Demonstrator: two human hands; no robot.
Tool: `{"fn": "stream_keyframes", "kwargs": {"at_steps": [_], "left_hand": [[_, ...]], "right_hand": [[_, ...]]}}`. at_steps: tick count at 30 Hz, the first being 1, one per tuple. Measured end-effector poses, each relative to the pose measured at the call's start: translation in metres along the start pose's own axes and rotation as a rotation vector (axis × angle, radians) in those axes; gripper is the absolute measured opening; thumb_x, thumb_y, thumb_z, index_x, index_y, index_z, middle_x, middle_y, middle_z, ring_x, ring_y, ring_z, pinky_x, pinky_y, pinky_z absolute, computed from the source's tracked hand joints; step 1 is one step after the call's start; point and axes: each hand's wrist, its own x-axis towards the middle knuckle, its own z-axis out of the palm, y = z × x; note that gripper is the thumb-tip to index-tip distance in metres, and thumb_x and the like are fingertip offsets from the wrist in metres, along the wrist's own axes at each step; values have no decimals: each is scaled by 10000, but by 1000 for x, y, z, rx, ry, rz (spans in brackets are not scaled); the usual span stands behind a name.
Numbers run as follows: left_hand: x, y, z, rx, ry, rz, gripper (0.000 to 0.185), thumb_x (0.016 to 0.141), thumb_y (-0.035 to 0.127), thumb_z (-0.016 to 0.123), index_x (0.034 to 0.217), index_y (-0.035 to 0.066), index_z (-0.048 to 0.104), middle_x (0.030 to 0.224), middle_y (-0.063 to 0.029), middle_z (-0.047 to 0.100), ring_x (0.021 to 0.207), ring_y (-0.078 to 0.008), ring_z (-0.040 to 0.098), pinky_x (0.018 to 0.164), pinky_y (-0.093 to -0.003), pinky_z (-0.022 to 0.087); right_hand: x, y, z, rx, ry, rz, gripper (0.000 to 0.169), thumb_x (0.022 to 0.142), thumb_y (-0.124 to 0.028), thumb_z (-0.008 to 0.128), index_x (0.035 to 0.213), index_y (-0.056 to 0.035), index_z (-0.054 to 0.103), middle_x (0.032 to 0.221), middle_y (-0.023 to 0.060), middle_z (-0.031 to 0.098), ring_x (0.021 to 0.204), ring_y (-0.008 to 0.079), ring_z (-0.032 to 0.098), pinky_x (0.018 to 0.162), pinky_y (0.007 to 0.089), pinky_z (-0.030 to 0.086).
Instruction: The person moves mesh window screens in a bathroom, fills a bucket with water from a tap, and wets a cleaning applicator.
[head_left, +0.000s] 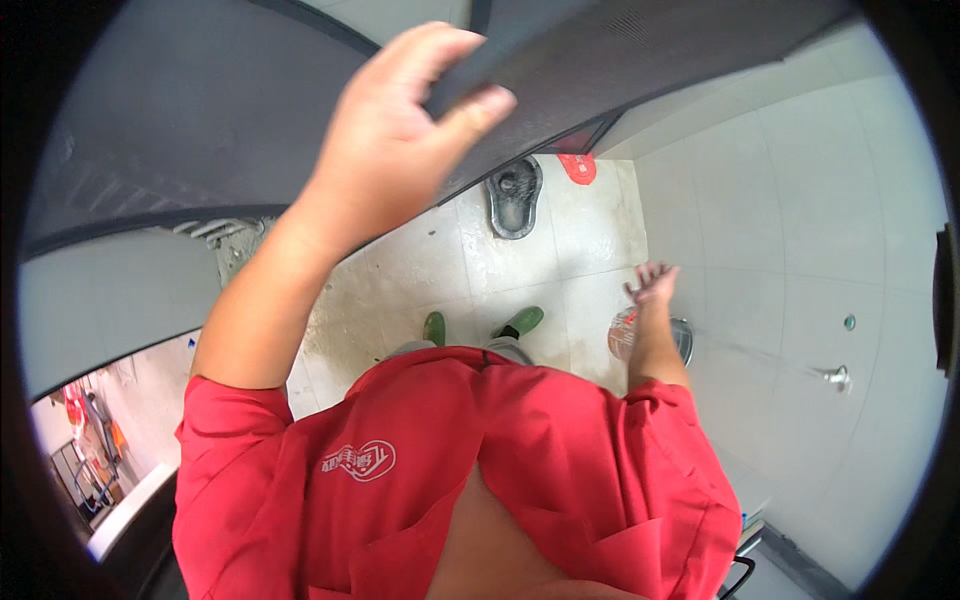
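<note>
My left hand (397, 124) is raised in front of a dark grey cubicle panel (195, 112). Its thumb and fingers are apart with nothing seen between them; whether it touches the panel is unclear. Low on the right, my right hand (654, 283) has its fingers spread and holds nothing. Beneath that forearm is a round bin or bucket (683, 341), partly hidden by the arm. Ahead of my feet, a dark squat toilet (514, 199) is set into the tiled floor (420, 259).
A light tiled wall (750, 225) on the right carries a small tap (838, 379). Red printed material (577, 169) lies beyond the toilet. My green boots (525, 321) stand on stained, wet-looking tiles. Hanging cleaning gear (97, 427) shows at lower left.
</note>
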Motion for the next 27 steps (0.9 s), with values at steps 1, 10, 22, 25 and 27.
{"fn": "stream_keyframes", "kwargs": {"at_steps": [1, 10, 22, 25, 27], "left_hand": [[0, 0, -9, -144, 0, -105, 288, 784, 145, 670, 982, -29, 553, 888, -83, 578, 820, -172, 560, 754, -276, 443], [-15, 6, -56, -326, 239, -425, 378, 846, 135, 618, 1161, -31, 492, 1053, -76, 581, 937, -151, 548, 845, -277, 431], [-81, 50, -98, 277, 659, -633, 442, 872, 274, 581, 1199, 1, 465, 1025, -52, 527, 878, -151, 494, 792, -270, 396], [-85, 89, -92, 328, 711, -751, 379, 866, 282, 599, 1122, 21, 499, 973, -21, 523, 879, -121, 469, 790, -268, 382], [-97, 106, -92, 433, 750, -774, 412, 852, 317, 617, 1122, 31, 495, 962, -16, 516, 866, -121, 467, 789, -273, 378]], "right_hand": [[-11, -19, 2, -24, -39, -72, 641, 888, -629, 238, 1398, -242, 255, 1366, -22, 380, 1194, 199, 411, 950, 583, 253], [-68, -139, 78, -178, -410, -456, 646, 892, -601, 318, 1385, -183, 306, 1374, 23, 391, 1167, 182, 439, 855, 401, 356], [44, -309, 258, -896, -701, -1198, 396, 851, -391, 564, 1042, -47, 614, 970, 126, 647, 901, 247, 611, 787, 337, 468], [56, -304, 302, -1271, -1128, -1146, 377, 871, -383, 553, 1048, -57, 613, 987, 104, 643, 927, 214, 594, 816, 321, 457], [71, -275, 316, -1360, -1399, -1053, 395, 873, -384, 541, 1082, -52, 593, 1046, 124, 626, 985, 252, 580, 865, 344, 442]]}}
